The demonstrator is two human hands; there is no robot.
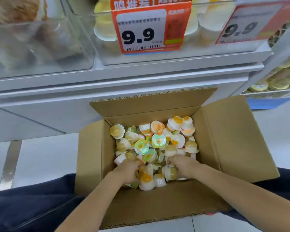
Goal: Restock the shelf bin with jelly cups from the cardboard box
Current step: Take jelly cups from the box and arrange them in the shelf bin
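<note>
cardboard box (pixel 157 201) is seen open on the floor at 6 o'clock, its flaps spread out, below the shelf bin (pixel 157 57) at 12 o'clock. both hands are dug into the jelly cups (pixel 157 141): the left hand (pixel 126 172) and the right hand (pixel 182 164) are curled around cups, so the gathering step is judged in hand. next, a lift toward 12 o'clock is called for. the cups lie jumbled, so no common axis can be told.

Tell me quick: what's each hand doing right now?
Left hand: down in the jelly cups, fingers curled round some.
Right hand: also buried in the cups, grip cannot be told.
</note>
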